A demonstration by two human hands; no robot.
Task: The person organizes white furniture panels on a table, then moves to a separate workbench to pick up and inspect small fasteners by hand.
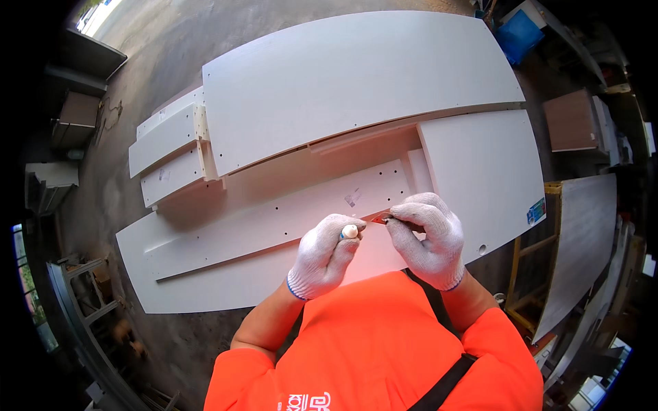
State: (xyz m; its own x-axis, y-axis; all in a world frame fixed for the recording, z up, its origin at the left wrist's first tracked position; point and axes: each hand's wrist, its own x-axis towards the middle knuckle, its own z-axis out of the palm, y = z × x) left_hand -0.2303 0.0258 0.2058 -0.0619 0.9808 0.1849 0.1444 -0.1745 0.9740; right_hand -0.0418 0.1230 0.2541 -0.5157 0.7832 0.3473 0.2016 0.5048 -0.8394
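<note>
Concrete flooring [164, 61] is being partly hidden by white boards [439, 61]. Nearest, an orange shirt [384, 335] is being worn, crossed by a black strap [445, 383]. By the left hand [321, 252], gloved and closed, a small white-ended object [350, 231] with some blue on it is being gripped between thumb and fingers. By the right hand [432, 240], also gloved, a small red piece [378, 220] is being pinched at the fingertips, just beside the left hand; whether the two held things are touching cannot be told. Beneath, a long narrow board [240, 226] with dark holes and a paper label [353, 197] is being supported on a wider panel [192, 294]. Toward the right, a colourful sticker [537, 211] is being borne by another panel [486, 171]. Farther off, short drilled boards [164, 140] are being kept stacked on the left. Beyond, near the top right, a blue item [519, 35] is being partly cut off by shadow.
</note>
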